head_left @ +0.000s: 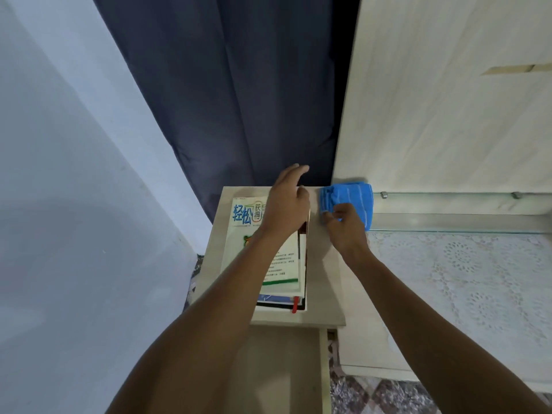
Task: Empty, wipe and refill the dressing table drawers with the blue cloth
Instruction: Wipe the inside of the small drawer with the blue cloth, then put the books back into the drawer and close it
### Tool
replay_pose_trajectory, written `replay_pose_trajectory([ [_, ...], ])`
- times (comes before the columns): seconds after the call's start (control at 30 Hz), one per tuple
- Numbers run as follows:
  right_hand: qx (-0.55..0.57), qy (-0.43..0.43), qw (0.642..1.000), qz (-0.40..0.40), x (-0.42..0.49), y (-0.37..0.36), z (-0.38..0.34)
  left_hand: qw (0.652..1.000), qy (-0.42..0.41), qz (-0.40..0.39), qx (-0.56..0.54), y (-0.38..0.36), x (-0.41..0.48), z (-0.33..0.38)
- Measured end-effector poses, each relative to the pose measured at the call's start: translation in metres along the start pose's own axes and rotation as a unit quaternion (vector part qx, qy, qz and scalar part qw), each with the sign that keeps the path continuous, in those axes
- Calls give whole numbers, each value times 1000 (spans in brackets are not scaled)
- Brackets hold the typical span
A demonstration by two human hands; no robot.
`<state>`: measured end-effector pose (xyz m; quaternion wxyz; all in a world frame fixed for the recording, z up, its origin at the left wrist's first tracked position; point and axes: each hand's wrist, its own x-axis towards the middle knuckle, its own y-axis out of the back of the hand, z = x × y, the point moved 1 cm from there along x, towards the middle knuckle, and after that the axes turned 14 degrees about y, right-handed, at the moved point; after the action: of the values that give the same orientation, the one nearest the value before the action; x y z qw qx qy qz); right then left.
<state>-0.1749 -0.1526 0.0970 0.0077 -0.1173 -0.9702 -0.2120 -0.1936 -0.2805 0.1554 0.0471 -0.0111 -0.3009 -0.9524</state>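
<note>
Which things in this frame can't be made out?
Head view:
- drawer: left part hidden by the left forearm, front cut off by the bottom edge.
- lower books: covers hidden under the top booklet.
- blue cloth: near corner hidden by the right hand.

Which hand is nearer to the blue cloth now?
Right. The right hand pinches the near edge of the blue cloth; the left hand is over the books, left of the cloth, not touching it.

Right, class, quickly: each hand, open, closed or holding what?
Left hand: open, fingers relaxed above the stack of books, holding nothing.
Right hand: closed, its fingers pinching the blue cloth.
</note>
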Motion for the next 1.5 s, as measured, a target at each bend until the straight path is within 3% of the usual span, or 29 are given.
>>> replay_pose_trajectory([
  [0.1, 16, -42, 997, -58, -14, -16, -7, 998, 34, 46, -18, 23, -3, -22],
  [0.27, 112, -180, 965, -152, -33, -32, -9, 968, 209, 71, 120, 56, -14, -76],
  [0.4, 114, -173, 965, -163, -51, -36, -14, 937, 342, -63, -12, 70, -40, -111],
  [0.47, 128, -168, 966, -150, -57, -35, -16, 936, 338, -90, -39, 69, -51, -121],
  [0.83, 186, -131, 965, -132, -103, -17, -20, 938, 311, -43, -149, 68, -106, -127],
  [0.97, 164, -117, 964, -176, -129, -5, -10, 920, 321, -95, -204, 75, -136, -138],
  [1.17, 151, -102, 950, -253, -181, 9, 6, 910, 293, -219, -193, 91, -191, -156],
  [1.3, 133, -98, 919, -357, -220, 19, 14, 893, 277, -300, -188, 100, -232, -168],
  [1.5, 146, -198, 862, -444, -265, 25, 33, 845, 315, -403, -155, 105, -277, -184],
])
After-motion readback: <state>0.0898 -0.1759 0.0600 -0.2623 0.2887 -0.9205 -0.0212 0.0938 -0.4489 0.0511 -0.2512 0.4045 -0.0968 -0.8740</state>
